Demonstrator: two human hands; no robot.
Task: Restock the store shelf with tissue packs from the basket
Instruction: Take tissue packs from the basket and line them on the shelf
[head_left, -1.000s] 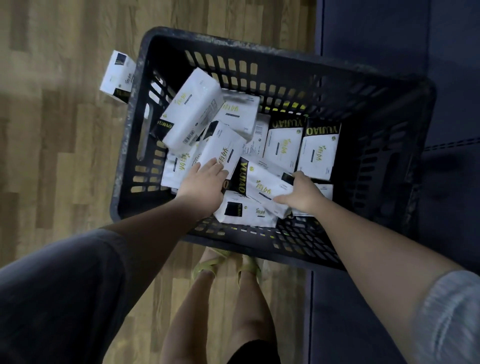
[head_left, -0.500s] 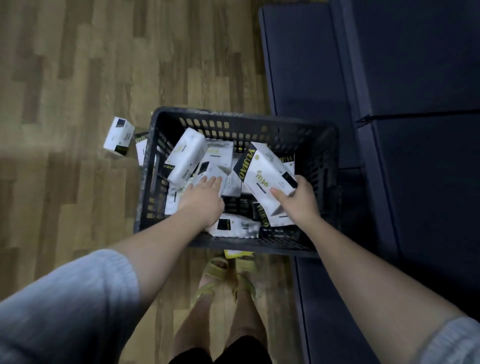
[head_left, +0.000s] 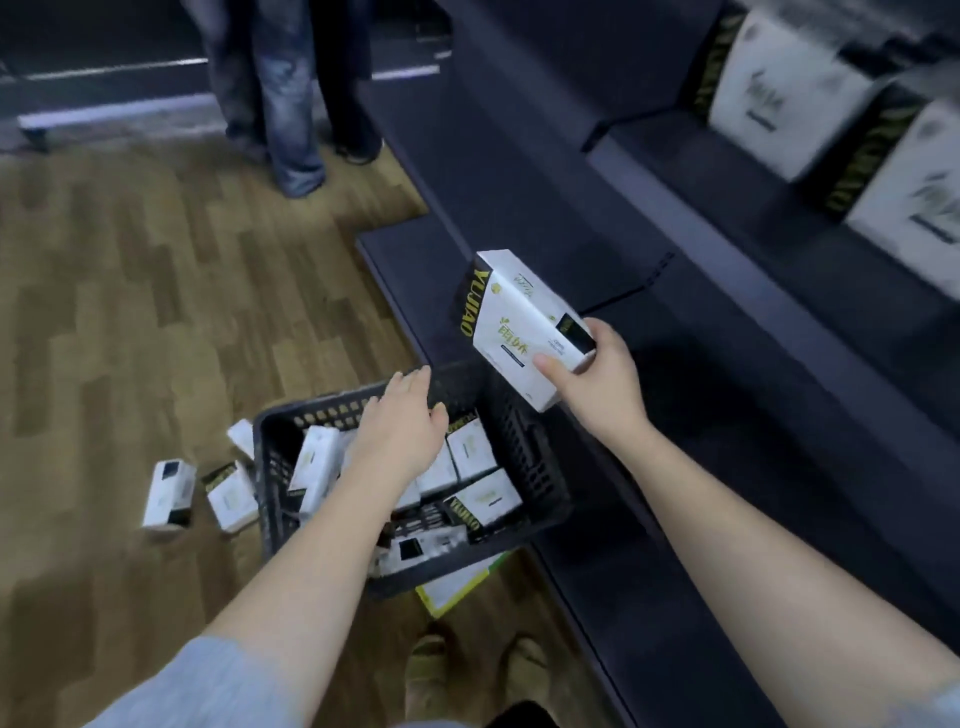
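White tissue pack (head_left: 522, 327) gripped in right hand (head_left: 602, 387), above basket (head_left: 524, 441)

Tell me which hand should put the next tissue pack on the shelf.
Right. The right hand already grips a tissue pack lifted beside the dark shelf; the left hand hovers open and empty over the basket.

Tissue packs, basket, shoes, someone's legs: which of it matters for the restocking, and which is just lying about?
Job:
tissue pack in right hand
left hand
black basket
dark shelf

Lying about:
packs on floor
bystander's legs
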